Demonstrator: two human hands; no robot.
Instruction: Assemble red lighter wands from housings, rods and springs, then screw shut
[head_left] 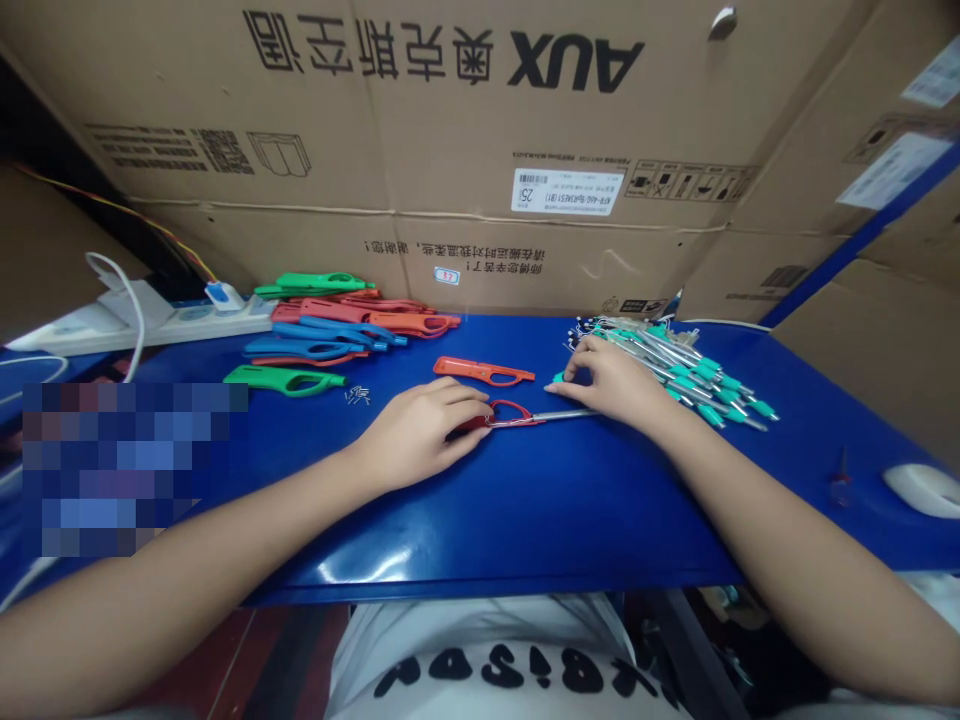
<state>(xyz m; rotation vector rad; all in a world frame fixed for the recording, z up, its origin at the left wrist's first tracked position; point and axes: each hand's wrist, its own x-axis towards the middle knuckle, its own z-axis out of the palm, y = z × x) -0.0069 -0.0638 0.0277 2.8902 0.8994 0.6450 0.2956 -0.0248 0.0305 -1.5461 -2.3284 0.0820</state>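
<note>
My left hand [424,430] has its fingers closed on the grip end of a red lighter casing half [511,405] on the blue table. A thin metal tube [562,414] extends from the casing's tip toward the right and passes under my right hand [611,375]. The thumb and index finger of that hand pinch a small teal piece [559,379], mostly hidden by the fingertips. Beside it lies a pile of metal tubes with teal parts [697,375] and thin wires. Just beyond my left hand rests an orange casing half [484,371].
Stacked blue casings [315,342], red ones [375,315] and a green one [289,380] lie at the left. Small metal pins [358,396] sit near them. A power strip [202,322] is behind. Large cardboard [450,130] walls the back; a white mouse-like object [922,490] is far right.
</note>
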